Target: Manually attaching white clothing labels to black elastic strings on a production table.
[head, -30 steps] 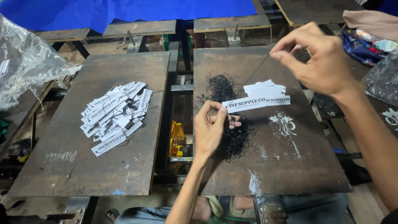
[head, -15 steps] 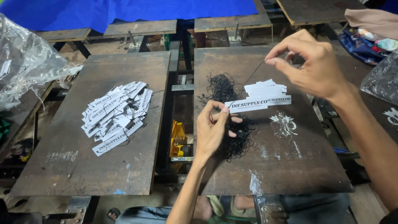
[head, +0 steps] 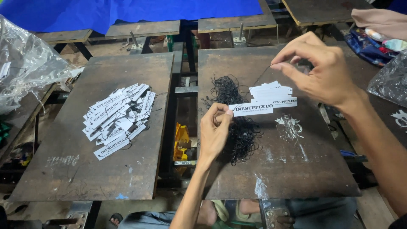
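My left hand (head: 216,131) pinches one white paper tag (head: 251,109) by its left end, held level above a heap of black strings (head: 239,127). My right hand (head: 320,70) is raised over the right board, thumb and forefinger pinched on a thin black string (head: 263,73) that runs down toward the tag. A small stack of white tags (head: 271,92) lies on the right dark board (head: 292,169), just behind the held tag. A larger pile of tags with strings (head: 116,116) lies on the left board (head: 85,169).
A crumpled clear plastic bag (head: 21,72) sits at the far left. Blue tarpaulin (head: 127,10) covers the back. Cloth and another plastic bag (head: 388,80) lie at the right. A gap with a yellow object (head: 181,138) separates the boards.
My right hand has drifted slightly down and left while drawing the string. My left hand keeps the tag in nearly the same place.
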